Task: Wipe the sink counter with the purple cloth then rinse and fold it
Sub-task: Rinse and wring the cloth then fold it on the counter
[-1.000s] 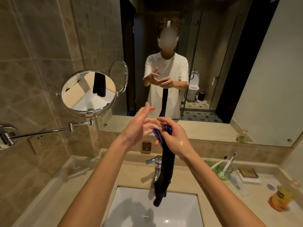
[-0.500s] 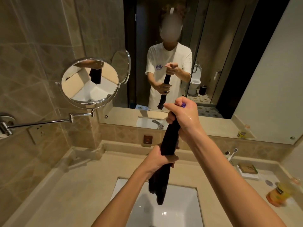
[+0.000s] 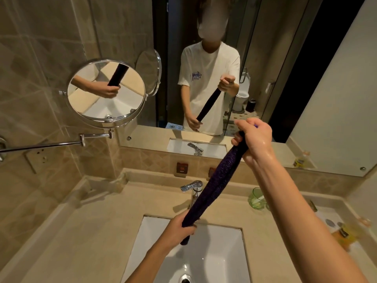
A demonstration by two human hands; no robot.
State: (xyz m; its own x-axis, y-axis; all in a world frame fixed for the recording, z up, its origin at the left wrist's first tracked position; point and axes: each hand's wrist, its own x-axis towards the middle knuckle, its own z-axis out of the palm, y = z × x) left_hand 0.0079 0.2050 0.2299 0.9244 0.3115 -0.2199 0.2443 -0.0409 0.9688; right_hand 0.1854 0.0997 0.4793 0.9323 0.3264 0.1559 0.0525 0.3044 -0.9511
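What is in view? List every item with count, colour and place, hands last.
cloth: one, purple, twisted into a rope over the sink
sink: one, white, set in the counter
counter: one, beige, around the sink
tap: one, chrome, behind the sink
round mirror: one, chrome rim, on a wall arm at left
wall mirror: one, above the counter
glass cup: one, green, right of the tap
left hand: grips the cloth's lower end
right hand: grips the cloth's upper end
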